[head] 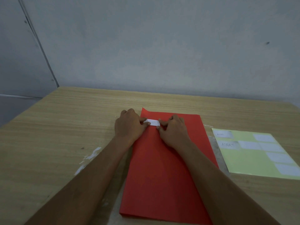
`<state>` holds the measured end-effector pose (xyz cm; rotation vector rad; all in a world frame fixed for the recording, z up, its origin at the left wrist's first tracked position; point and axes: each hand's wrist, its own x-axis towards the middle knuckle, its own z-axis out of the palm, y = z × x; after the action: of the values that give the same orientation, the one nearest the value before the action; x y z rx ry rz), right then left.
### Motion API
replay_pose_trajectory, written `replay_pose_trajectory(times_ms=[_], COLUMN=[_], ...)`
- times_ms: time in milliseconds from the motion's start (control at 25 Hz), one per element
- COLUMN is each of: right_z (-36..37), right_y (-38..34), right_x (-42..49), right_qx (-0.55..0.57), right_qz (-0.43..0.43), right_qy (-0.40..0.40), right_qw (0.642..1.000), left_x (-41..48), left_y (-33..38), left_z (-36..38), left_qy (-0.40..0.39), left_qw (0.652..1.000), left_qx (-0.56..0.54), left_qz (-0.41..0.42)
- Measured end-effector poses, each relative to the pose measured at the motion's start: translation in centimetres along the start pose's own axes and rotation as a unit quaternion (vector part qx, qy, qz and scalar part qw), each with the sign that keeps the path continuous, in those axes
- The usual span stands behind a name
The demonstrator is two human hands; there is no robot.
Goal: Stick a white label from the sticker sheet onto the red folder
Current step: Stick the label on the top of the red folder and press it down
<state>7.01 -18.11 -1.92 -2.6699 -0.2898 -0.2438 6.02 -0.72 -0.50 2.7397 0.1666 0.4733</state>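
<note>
Two bare forearms nearest the lens, entering from the bottom edge and converging toward the far end of the red folder [164, 168]. Left hand [129, 125] knuckles-up, fingers curled, thumb and fingertips pinching the left end of the white label [152, 122]. Right hand [172, 131] likewise curled, fingertips [159, 121] pinching the label's right end. Label stretched level between both hands, near the folder's far edge; flat on the red surface or just above it, cannot tell. Faint handwriting on label, partly covered. Folder lying lengthwise on the wooden table [65, 127], closed, far left corner slightly raised. Yellow-green sticker sheet [253, 158] just beside the folder on the right, flat, carrying several white labels, two marked "ASSET". White smears on the tabletop left of the forearms. Grey wall [162, 46] behind.
</note>
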Motion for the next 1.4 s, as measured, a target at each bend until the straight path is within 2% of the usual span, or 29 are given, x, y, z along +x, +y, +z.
replay_pose_trajectory(times_ms=[200,440,640,840,1080,1400], right_z=[-0.3,-0.6,-0.8,-0.5,-0.5,-0.1], right_y=[-0.2,0.0,-0.1,-0.8,0.1,-0.3], right_x=[-0.7,-1.1,-0.9,-1.5,-0.9,-0.2], right_qx=[0.023,-0.026,0.025,-0.02,0.027,0.006], right_qz=[-0.03,-0.058,-0.036,-0.041,-0.023,-0.006], right_qy=[0.02,0.014,0.032,0.015,0.056,0.046], right_qw=[0.999,0.998,0.999,0.999,0.998,0.999], left_x=[0.0,0.1,0.2,-0.1,-0.1,-0.4], left_y=[0.6,0.6,0.5,1.0,0.6,0.7], left_z=[-0.1,0.1,0.0,0.3,0.2,0.0], left_qy=[-0.002,0.003,0.008,0.02,0.013,0.028], left_qw=[0.999,0.997,0.998,0.998,0.997,0.999], left_qx=[-0.036,-0.055,-0.047,-0.034,-0.055,-0.031], left_qz=[-0.028,-0.051,-0.049,-0.056,-0.055,-0.028])
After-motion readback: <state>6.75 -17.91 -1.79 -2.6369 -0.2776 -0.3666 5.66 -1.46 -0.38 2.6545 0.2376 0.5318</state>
